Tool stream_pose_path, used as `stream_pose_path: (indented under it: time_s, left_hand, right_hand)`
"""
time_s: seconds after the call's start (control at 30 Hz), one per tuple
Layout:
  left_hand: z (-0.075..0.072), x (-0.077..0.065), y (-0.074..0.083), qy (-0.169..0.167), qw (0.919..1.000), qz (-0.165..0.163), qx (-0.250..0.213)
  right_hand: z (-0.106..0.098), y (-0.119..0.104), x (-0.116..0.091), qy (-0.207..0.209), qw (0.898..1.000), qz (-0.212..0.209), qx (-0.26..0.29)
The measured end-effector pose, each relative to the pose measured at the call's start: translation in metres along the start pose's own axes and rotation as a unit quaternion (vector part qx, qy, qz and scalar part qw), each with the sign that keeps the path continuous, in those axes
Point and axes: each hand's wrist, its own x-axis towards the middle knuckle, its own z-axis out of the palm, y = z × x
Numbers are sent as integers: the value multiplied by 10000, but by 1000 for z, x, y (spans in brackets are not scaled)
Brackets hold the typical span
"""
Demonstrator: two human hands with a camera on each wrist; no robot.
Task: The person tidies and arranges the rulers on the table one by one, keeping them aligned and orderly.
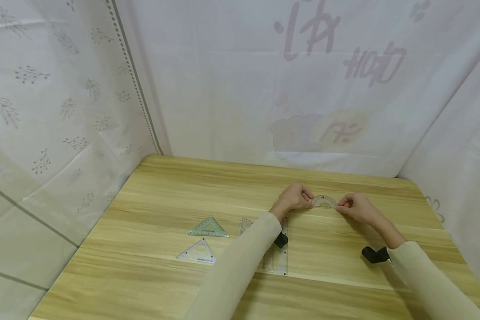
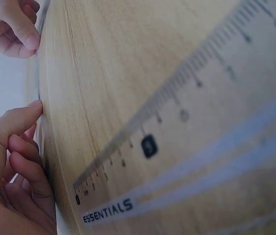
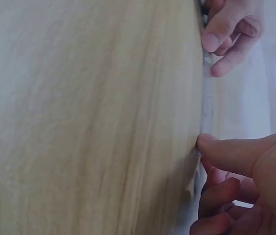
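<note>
A clear half-round protractor (image 1: 324,202) is at the far right part of the wooden table, its curved side facing away. My left hand (image 1: 295,197) pinches its left corner between thumb and fingers. At the opposite corner my right hand (image 1: 356,207) holds it in the same way. In the left wrist view, the thumb (image 2: 23,120) of the left hand is at the protractor's thin edge, with the right hand (image 2: 14,24) beyond. The right wrist view shows the right thumb (image 3: 236,152) at that edge too, the protractor seen nearly edge-on.
Left of the arms lie a greenish set square (image 1: 208,227) and a clear set square (image 1: 197,252). A second protractor (image 1: 245,224) and a straight ruler (image 1: 285,264) are partly hidden by the left sleeve (image 1: 240,266). Printed cloth (image 1: 224,89) hangs behind the table.
</note>
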Motion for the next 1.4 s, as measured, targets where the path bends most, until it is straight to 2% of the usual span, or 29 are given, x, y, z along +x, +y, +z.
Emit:
stream_pose_path:
  time_s: [0.37,0.5,0.8,1.03,1.4]
  left_hand:
    - [-1,0,3,-38,9999,-4,126]
    - [0,1,2,-31,9999,-6,152]
    - [-2,3,1,17,9998,-6,178]
    - [-1,2,1,11,10000,-54,75]
    - [-2,2,2,-44,9999,-79,103]
  right_hand:
    - [1,-4,3,4,9999,51,159]
    - [0,-3,4,-171,9993,97,327]
    - [-5,-3,9,-573,9975,-134,399]
    - [-5,-3,11,-626,9972,-52,402]
    - [-3,4,14,-684,9960,-320,471]
